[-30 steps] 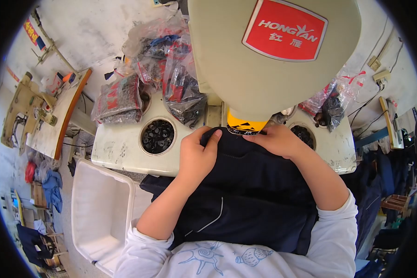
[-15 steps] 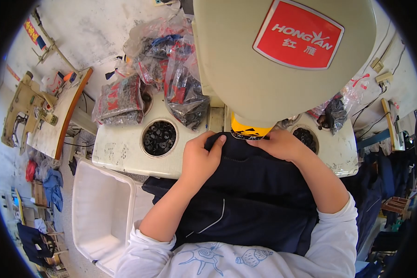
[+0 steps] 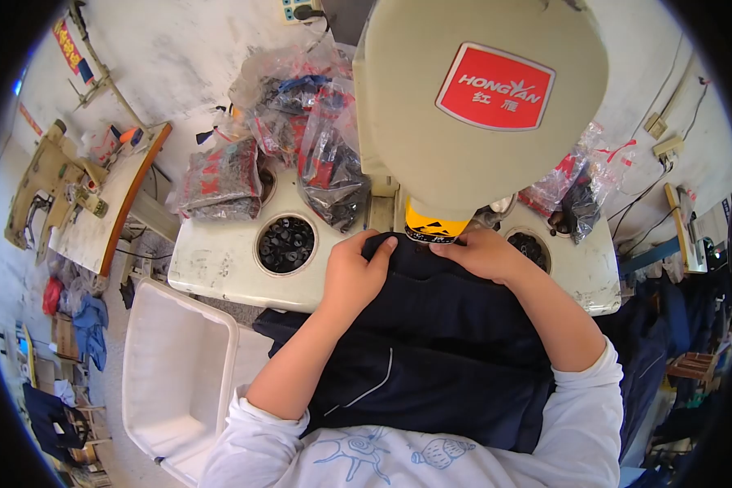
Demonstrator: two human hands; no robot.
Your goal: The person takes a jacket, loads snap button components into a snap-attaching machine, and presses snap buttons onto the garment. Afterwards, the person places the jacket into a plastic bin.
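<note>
A dark navy garment (image 3: 455, 325) with a thin light trim line lies across my lap and reaches up under the head of a beige press machine (image 3: 480, 163). My left hand (image 3: 358, 272) pinches the garment's upper edge between thumb and fingers, left of the machine's yellow-and-black striped guard (image 3: 433, 224). Close to the right side of that guard, my right hand (image 3: 484, 256) grips the same edge, its thumb on top of the cloth. The fingertips of both hands are partly hidden by fabric, and the tool under the guard is mostly out of sight.
Round wells in the white machine table (image 3: 211, 268) hold dark snap-like parts (image 3: 286, 244). Plastic bags of parts (image 3: 220, 179) stand behind on the left, with more bags (image 3: 577, 187) at right. A white plastic bin (image 3: 175, 366) sits at lower left. Another sewing machine (image 3: 53, 195) stands far left.
The view has shifted slightly, so the machine head looks smaller and further back. Both hands keep hold of the garment at nearly the same spot under the guard.
</note>
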